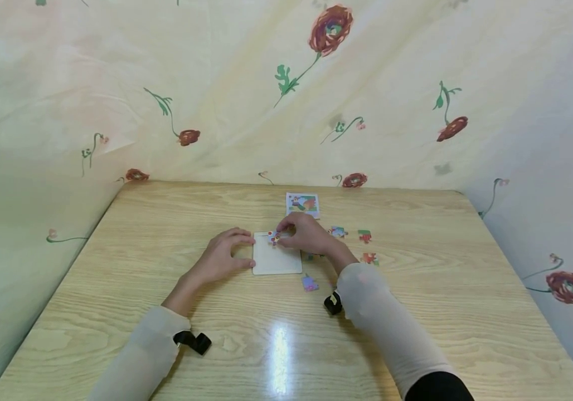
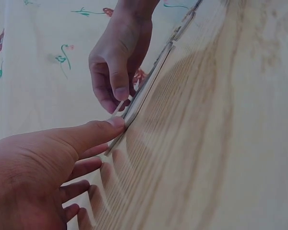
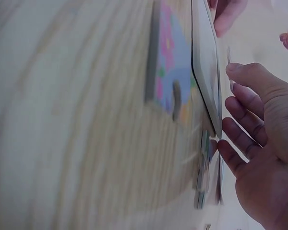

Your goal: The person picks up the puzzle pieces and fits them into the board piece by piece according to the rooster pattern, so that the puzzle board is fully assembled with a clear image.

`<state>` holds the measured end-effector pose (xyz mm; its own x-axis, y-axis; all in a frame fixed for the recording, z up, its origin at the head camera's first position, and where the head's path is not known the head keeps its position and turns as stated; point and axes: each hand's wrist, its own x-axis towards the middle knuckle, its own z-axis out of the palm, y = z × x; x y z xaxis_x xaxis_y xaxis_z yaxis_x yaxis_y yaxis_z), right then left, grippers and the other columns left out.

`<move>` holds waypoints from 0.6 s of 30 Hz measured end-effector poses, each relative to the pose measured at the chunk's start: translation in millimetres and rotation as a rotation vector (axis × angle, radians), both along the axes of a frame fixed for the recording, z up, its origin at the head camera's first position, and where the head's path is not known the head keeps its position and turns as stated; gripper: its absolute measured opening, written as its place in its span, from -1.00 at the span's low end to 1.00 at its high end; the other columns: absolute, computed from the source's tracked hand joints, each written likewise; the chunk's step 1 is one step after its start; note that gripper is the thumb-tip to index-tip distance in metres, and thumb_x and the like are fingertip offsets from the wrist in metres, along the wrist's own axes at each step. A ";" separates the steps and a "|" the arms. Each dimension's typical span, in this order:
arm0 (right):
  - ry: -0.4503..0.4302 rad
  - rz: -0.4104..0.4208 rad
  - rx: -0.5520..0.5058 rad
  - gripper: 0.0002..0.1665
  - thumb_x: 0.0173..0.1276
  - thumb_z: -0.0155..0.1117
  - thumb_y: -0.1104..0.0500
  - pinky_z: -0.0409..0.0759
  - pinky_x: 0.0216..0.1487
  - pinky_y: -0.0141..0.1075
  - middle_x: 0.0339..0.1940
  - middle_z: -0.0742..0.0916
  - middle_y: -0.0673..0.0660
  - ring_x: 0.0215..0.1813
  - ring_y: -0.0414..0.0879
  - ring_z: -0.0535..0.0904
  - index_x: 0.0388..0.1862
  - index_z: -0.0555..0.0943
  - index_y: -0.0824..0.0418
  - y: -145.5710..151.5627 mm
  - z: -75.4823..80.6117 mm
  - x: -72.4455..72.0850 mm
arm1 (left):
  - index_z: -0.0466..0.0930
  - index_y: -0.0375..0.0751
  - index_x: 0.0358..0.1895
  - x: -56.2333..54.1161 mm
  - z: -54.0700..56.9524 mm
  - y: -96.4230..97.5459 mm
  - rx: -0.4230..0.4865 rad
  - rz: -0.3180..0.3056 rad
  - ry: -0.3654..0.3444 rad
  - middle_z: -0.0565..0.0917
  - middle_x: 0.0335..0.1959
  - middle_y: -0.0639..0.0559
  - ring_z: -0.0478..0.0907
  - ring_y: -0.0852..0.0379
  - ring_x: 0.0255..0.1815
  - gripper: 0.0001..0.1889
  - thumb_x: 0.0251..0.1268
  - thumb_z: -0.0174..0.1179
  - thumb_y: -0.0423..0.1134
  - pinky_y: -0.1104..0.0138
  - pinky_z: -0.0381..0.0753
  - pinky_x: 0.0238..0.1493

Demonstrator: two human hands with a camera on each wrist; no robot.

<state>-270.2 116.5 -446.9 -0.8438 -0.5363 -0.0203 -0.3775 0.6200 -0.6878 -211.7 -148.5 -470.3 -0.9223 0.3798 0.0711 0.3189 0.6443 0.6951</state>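
Observation:
A pale square puzzle board (image 1: 276, 259) lies flat on the table. My left hand (image 1: 221, 256) touches its left edge, thumb and fingers spread apart and fairly straight. In the left wrist view the left thumb (image 2: 98, 134) rests at the rim of the board. My right hand (image 1: 306, 234) pinches a colourful puzzle piece (image 1: 273, 238) between thumb and fingers over the upper part of the board. Seen from the right wrist, that puzzle piece (image 3: 230, 69) shows edge-on at the right thumb tip, tilted up from the board.
A purple puzzle piece (image 1: 310, 283) lies just off the board's lower right corner. To the right are a blue piece (image 1: 338, 231), a red and green piece (image 1: 364, 236) and a reddish piece (image 1: 369, 258). A small picture card (image 1: 302, 203) lies behind the board.

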 end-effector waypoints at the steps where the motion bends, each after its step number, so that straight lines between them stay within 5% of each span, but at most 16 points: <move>1: 0.002 0.003 0.002 -0.70 0.32 0.49 0.15 0.61 0.18 -0.15 -0.01 0.74 0.08 0.05 -0.05 0.59 0.01 0.73 0.18 -2.1 -0.1 0.0 | 0.68 -0.08 0.25 0.1 0.2 0.2 -0.001 0.000 -0.002 0.55 0.42 -0.01 0.26 -0.15 0.62 -0.45 0.17 0.52 -0.07 -0.22 0.18 0.60; 18: 0.074 0.016 0.079 -0.68 0.27 0.53 0.13 0.59 0.12 -0.18 -0.03 0.73 0.09 0.02 -0.04 0.57 -0.02 0.76 0.18 -24.2 -0.8 4.0 | 0.69 -0.08 0.24 0.5 -1.8 -2.0 -0.004 -0.005 0.009 0.56 0.41 0.00 0.31 -0.11 0.59 -0.46 0.17 0.52 -0.07 -0.20 0.21 0.59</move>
